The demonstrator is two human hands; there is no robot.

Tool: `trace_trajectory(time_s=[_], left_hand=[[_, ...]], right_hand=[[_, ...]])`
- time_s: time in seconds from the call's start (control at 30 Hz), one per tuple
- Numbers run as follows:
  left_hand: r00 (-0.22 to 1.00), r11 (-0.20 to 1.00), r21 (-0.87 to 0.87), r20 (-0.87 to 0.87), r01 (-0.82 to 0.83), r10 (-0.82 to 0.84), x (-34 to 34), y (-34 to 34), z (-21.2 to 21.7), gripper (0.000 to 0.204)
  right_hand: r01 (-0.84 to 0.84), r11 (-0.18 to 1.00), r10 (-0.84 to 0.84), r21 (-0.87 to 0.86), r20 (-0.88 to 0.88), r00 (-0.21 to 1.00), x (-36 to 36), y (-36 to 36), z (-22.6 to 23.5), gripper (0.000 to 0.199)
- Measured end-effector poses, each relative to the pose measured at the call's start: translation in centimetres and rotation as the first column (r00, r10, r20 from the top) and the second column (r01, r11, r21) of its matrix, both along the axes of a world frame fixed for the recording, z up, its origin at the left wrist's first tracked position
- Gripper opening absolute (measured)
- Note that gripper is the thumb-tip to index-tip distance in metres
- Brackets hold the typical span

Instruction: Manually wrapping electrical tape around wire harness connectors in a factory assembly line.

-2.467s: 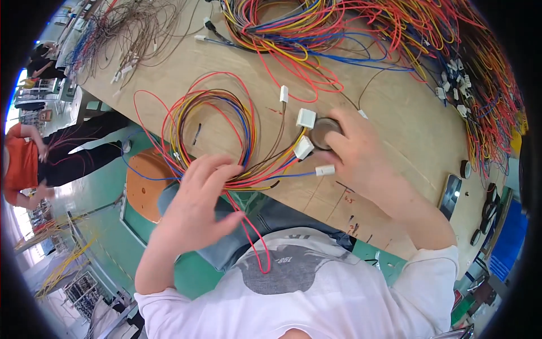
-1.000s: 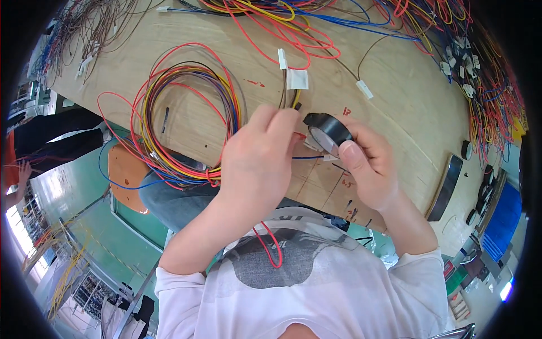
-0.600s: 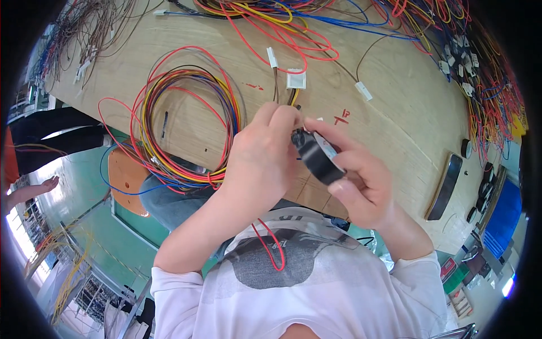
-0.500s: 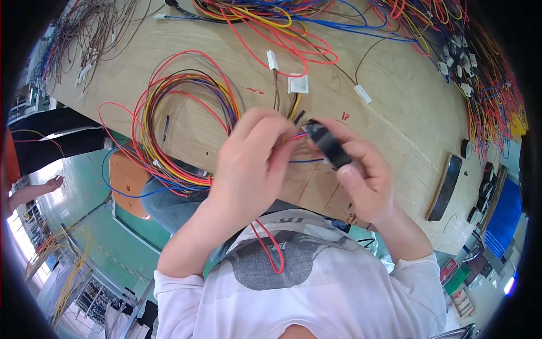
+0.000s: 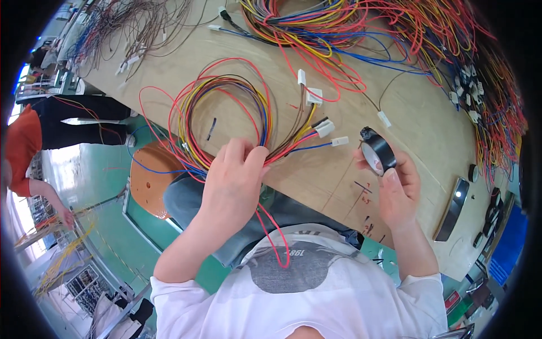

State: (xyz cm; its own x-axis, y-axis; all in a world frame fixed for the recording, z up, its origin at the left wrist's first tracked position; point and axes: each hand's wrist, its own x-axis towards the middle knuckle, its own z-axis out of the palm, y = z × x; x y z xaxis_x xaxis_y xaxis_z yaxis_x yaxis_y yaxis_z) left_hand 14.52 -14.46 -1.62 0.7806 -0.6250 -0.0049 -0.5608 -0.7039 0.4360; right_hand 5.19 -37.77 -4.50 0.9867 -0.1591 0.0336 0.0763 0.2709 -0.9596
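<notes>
Left hand (image 5: 234, 181): closed around the gathered strands of the wire bundle (image 5: 226, 121) at the bench's near edge, about 7 o'clock from picture centre; fingers curl over the wires, so the contact underneath is hidden.
Right hand (image 5: 398, 189): at about 3 o'clock, fingers and thumb clamped on the roll of black tape (image 5: 377, 151), holding it just above the workbench (image 5: 237, 39).
Tape roll: held on edge, its pale core partly facing the camera; whether a free end is peeled off cannot be made out.
Wire bundle: a multicoloured loop lying flat on the bench at about 10 o'clock, its ends fanning out to white connectors (image 5: 324, 127) between the two hands.
Handling, wires: judged light, limp and springy; loose strands tend to splay, so the best hold is where they converge, beside the present grip.
Handling, tape: judged light and rigid; best held by the rim or through the core, away from the sticky face.
Red wire (image 5: 274, 237): hangs off the bench over the person's lap.
Far bench: at 12 to 2 o'clock, dense heaps of coloured wire (image 5: 406, 34); individual leads cannot be separated.
Bystander (image 5: 25, 147): at 9 o'clock, in an orange top, cut off by the rim.
</notes>
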Motion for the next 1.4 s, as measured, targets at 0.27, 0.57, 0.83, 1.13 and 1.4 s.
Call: trace_trajectory(time_s=[0.27, 0.57, 0.83, 1.13, 1.4], left_hand=[[0.987, 0.957, -0.274, 0.153, 0.095, -0.054, 0.1, -3.4, 0.3, 0.028], [0.986, 0.932, -0.362, -0.155, 0.004, -0.064, 0.3, -6.3, -1.5, 0.010], [0.996, 0.940, -0.341, -0.085, -0.021, -0.009, 0.2, -6.8, -2.4, 0.012], [0.974, 0.972, -0.059, 0.003, 0.228, -0.228, -1.4, -7.0, -1.1, 0.016], [0.670, 0.894, -0.349, -0.738, -0.281, -0.078, 0.9, -5.2, -0.7, 0.019]], right_hand=[[-0.021, 0.999, 0.024, 0.031, -0.104, 0.994, -0.1, 1.5, 0.4, 0.019], [0.049, 0.991, -0.039, -0.123, 0.081, 0.996, 2.0, 1.5, 0.1, 0.016], [-0.032, 0.979, -0.019, -0.199, -0.248, 0.969, 2.5, 1.9, 0.8, 0.021], [0.025, 0.991, -0.016, -0.134, 0.072, 0.997, 0.7, 3.2, 0.6, 0.010], [-0.066, 0.998, 0.066, 0.012, -0.006, 0.998, -0.6, 3.8, -0.7, 0.013]])
